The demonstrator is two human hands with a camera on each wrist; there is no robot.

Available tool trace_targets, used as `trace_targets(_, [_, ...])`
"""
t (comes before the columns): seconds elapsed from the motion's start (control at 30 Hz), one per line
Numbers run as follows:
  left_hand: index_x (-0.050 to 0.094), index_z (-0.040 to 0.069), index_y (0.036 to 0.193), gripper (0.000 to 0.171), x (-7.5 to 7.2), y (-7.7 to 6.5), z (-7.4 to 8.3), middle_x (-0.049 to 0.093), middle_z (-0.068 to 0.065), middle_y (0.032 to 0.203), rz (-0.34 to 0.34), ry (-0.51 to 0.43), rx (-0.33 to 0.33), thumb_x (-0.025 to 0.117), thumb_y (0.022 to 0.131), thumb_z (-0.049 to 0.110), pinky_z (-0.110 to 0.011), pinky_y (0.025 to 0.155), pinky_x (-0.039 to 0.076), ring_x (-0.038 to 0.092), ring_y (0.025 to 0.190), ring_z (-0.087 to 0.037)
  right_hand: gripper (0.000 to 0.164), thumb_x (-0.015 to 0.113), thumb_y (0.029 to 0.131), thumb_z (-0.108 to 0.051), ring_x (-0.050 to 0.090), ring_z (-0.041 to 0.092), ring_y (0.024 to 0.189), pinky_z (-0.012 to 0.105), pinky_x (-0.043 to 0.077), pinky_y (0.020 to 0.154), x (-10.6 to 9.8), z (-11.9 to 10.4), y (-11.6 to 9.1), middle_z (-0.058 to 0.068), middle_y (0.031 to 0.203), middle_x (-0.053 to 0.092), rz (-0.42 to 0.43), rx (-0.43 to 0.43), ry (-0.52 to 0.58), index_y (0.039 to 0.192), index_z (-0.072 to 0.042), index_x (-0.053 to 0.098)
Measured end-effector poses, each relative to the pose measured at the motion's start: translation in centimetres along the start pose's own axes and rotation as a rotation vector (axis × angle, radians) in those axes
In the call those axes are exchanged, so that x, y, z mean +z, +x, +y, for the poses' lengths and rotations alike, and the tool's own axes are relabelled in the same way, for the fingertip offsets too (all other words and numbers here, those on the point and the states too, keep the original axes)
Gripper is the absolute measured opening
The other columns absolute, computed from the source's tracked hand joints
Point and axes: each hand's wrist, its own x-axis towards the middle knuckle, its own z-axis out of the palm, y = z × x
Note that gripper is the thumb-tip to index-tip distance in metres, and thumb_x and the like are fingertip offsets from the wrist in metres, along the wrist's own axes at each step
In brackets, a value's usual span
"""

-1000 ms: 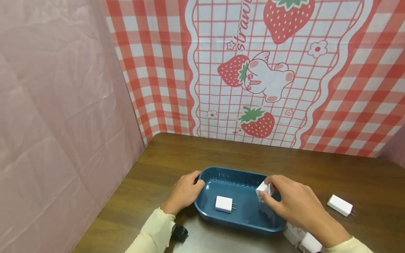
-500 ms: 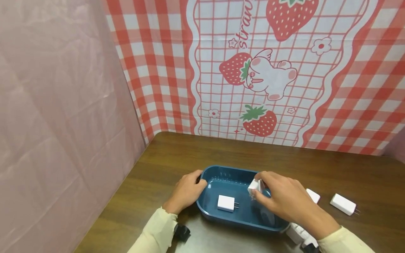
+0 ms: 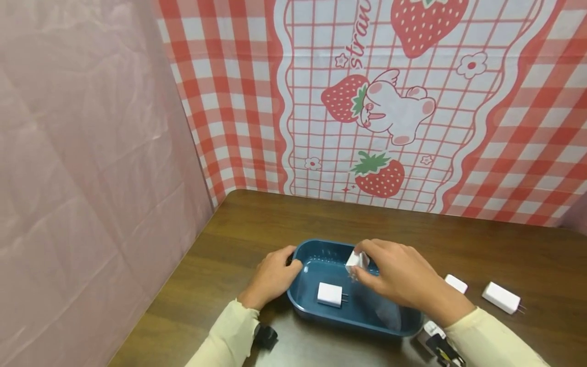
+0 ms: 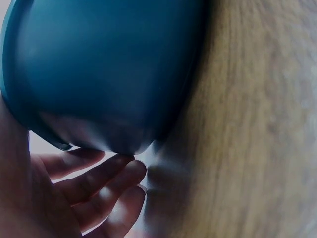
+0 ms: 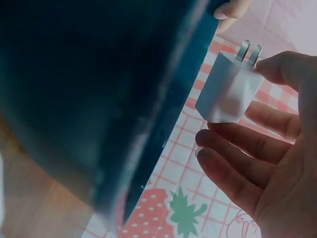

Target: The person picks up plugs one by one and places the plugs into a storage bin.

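A dark blue oblong tray [image 3: 367, 321] stands on the table. My left hand [image 3: 274, 275] grips its left end, thumb over the rim and fingers against the outer wall, as the left wrist view shows. Inside lies a white charger plug [image 3: 329, 294], its two prongs pointing right. Above the tray's far side, my right hand [image 3: 399, 272] pinches another white charger plug [image 5: 230, 89] between thumb and fingers. In the right wrist view its two metal prongs sit beside the thumb tip. The right hand covers part of the tray's far right rim.
Right of the tray lie a white charger plug [image 3: 502, 297] and a second white block [image 3: 456, 284], partly behind the right forearm. More white pieces [image 3: 433, 330] sit by the tray's near right corner, beside a black wrist device. A strawberry-printed checked cloth [image 3: 376, 127] hangs behind the wooden table [image 3: 257, 219].
My right hand has moved left over the tray with the charger plug still pinched. A white block behind the right forearm has come into sight. The left hand keeps its grip on the tray.
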Motion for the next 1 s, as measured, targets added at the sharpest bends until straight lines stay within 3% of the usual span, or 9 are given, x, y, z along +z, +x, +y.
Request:
trace_targets(0.27, [0.063, 0.011, 0.135, 0.043, 0.2, 0.0, -0.1, 0.066, -0.004, 0.127, 0.008, 0.016, 0.023, 0.052, 0.097, 0.029, -0.052, 0.097, 0.046, 0.061, 0.106, -0.022, 0.034, 0.072, 0.087, -0.048, 0.055, 0.006, 0.073, 0.033, 0.048, 0.064, 0.3, 0.1, 0.9, -0.011, 0.086, 0.063, 0.003, -0.02, 0.001, 0.109, -0.023, 0.068])
trace_targets(0.67, [0.067, 0.014, 0.127, 0.038, 0.5, 0.1, -0.1, 0.069, -0.001, 0.117, 0.037, 0.034, 0.056, 0.052, 0.095, 0.028, -0.049, 0.089, 0.049, 0.062, 0.095, -0.019, 0.032, 0.072, 0.088, -0.047, 0.058, 0.004, 0.075, 0.031, 0.049, 0.063, 0.2, 0.5, 2.0, -0.012, 0.086, 0.063, -0.007, -0.122, -0.012, 0.108, -0.022, 0.068])
trace_targets(1.0, [0.067, 0.015, 0.127, 0.039, 0.5, 0.1, 0.0, 0.069, -0.002, 0.119, 0.04, 0.024, 0.028, 0.052, 0.095, 0.028, -0.049, 0.091, 0.049, 0.062, 0.097, -0.02, 0.032, 0.073, 0.087, -0.045, 0.06, 0.007, 0.076, 0.032, 0.049, 0.061, -0.9, 0.3, 2.0, -0.008, 0.088, 0.066, 0.006, -0.172, -0.076, 0.107, -0.021, 0.069])
